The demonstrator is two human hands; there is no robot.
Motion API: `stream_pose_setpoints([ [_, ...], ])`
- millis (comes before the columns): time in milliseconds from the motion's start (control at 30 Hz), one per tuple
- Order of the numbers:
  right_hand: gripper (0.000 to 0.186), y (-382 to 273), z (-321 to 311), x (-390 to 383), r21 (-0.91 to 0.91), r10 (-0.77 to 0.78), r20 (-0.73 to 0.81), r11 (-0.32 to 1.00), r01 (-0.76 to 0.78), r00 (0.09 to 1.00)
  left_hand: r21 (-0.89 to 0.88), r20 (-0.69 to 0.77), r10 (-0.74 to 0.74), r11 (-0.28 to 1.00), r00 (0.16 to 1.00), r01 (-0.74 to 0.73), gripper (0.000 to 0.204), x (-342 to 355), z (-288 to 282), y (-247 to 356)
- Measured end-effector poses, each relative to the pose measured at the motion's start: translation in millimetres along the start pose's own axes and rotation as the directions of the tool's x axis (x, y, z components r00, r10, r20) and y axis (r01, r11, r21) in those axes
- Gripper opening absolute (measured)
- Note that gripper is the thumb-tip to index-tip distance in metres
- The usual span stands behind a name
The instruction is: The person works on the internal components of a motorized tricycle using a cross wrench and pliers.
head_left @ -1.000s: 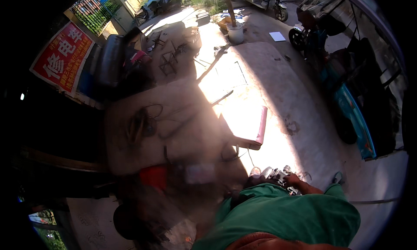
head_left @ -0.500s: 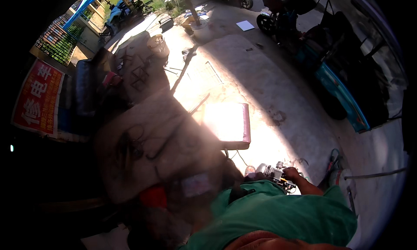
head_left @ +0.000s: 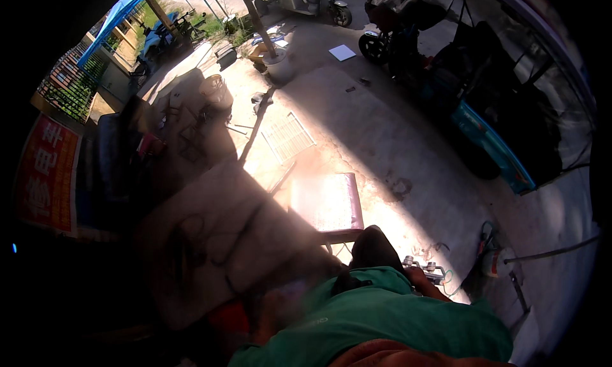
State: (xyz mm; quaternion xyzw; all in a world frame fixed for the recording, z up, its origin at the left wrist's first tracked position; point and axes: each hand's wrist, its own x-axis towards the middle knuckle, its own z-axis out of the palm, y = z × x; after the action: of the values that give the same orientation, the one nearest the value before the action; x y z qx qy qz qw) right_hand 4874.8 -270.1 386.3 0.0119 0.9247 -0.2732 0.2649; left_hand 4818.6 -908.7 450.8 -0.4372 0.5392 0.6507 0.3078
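Device (head_left: 432, 267), metal, sits right beside the right hand (head_left: 414, 276), off the near-right corner of the stool (head_left: 344, 204); whether that hand grasps it I cannot tell. The left hand (head_left: 274, 308), blurred, is to the stool's near left, its grip also unclear. Shaded floor (head_left: 440, 182) forms a wide strip right of the stool, edged by a blue tricycle (head_left: 494, 147). Beyond the stool's far edge lies a slatted rack (head_left: 289, 137), then a white pot (head_left: 278, 67).
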Motion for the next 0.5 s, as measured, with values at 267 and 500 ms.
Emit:
stream_pose_setpoints([
  [267, 0.023, 45, -45, 41, 0.164, 0.131, 0.043, 0.977, -0.136, 0.99, 0.058, 0.022, -0.049, 0.997, 0.999, 0.048, 0.024, 41, 87, 54],
  [500, 0.021, 138, -152, 161, 0.855, 0.614, 0.396, 0.024, -0.518, 0.683, 0.127, 0.028, -0.108, 0.987, 0.994, 0.104, 0.024, 98, 241, 101],
])
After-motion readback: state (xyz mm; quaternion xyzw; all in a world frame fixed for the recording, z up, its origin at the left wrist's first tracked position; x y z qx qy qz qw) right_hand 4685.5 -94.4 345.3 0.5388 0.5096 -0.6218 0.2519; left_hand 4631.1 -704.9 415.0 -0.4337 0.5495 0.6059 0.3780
